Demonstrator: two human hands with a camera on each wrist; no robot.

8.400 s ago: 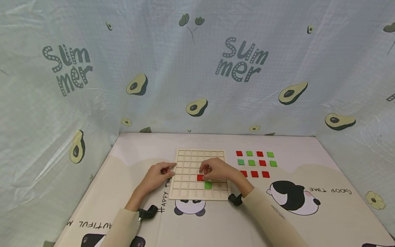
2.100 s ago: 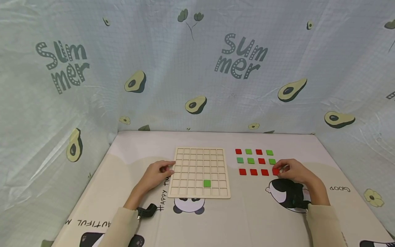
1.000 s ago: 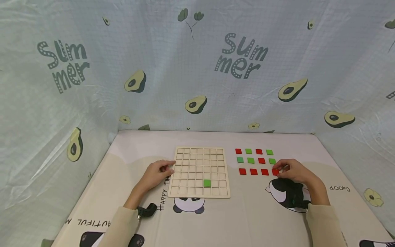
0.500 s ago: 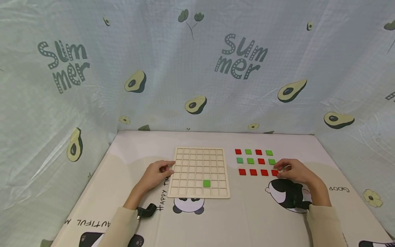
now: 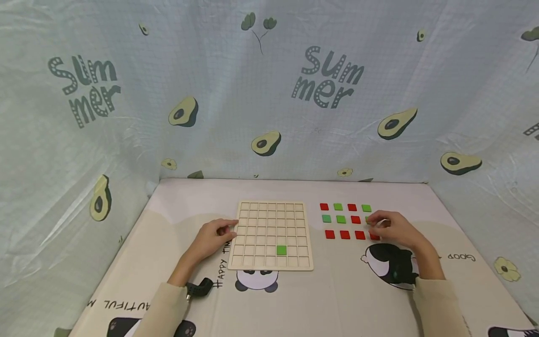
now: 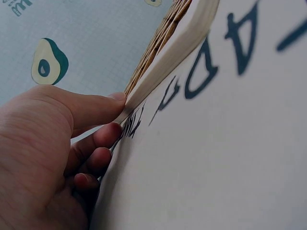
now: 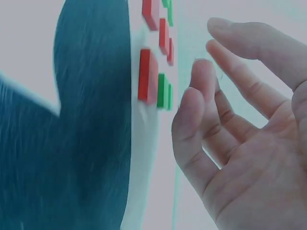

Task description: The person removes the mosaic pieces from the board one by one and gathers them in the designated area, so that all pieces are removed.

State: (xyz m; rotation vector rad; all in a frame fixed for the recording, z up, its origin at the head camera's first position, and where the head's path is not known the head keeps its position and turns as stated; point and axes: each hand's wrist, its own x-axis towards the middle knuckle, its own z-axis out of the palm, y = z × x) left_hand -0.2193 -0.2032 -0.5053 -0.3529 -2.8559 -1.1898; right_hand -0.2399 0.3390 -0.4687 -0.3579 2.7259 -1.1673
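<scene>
A pale wooden grid board (image 5: pixel 257 267) lies on the table with one green square tile (image 5: pixel 281 250) in a lower cell. My left hand (image 5: pixel 212 239) rests at its left edge. In the left wrist view the thumb touches the board's side (image 6: pixel 165 67), other fingers bent below it. To the right of the board, my right hand (image 5: pixel 393 228) hovers over the right end of the tile rows, thumb and fingers apart. Its fingers partly hide a red tile (image 5: pixel 374 237) and a green tile in the row behind. The right wrist view shows nothing between the fingers.
Red and green tiles stand in three rows right of the board, among them a red tile (image 5: pixel 330 234) and a teal-green tile (image 5: pixel 326 218). A printed cloth (image 5: pixel 337 299) covers the table. Behind hangs a curtain (image 5: pixel 227 79) with avocado prints.
The red tile from the board has gone to the right end of the front row, where my right hand let go of it. That hand has since lifted slightly left and back. My left hand stays put.
</scene>
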